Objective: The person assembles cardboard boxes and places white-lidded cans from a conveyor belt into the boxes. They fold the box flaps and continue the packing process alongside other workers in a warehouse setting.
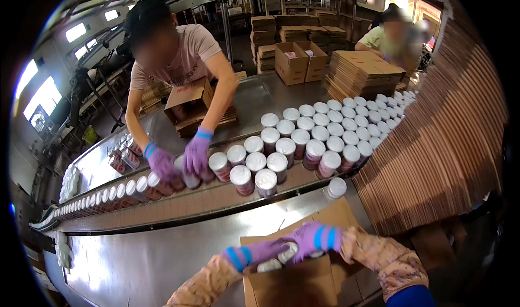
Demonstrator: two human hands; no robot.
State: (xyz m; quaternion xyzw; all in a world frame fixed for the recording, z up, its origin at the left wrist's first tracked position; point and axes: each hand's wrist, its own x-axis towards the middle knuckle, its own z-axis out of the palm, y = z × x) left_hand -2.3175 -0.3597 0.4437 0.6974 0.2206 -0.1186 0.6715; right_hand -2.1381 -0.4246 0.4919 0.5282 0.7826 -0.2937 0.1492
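Observation:
My two hands, in purple gloves with blue cuffs, reach into an open cardboard box at the lower middle. Inside it are several cans with pale lids, one can near the left wall. My right hand curls over a white-topped can from the right. On that same can's left side press the fingers of my left hand. The gloves and the box wall cover the lower part of the cans. A single can stands on the metal table just beyond the box.
A conveyor carries a row of cans and a dense group of cans. Across it, a person's gloved hands touch cans. Flattened cardboard is stacked high at right. Filled boxes stand behind; another person works at back right.

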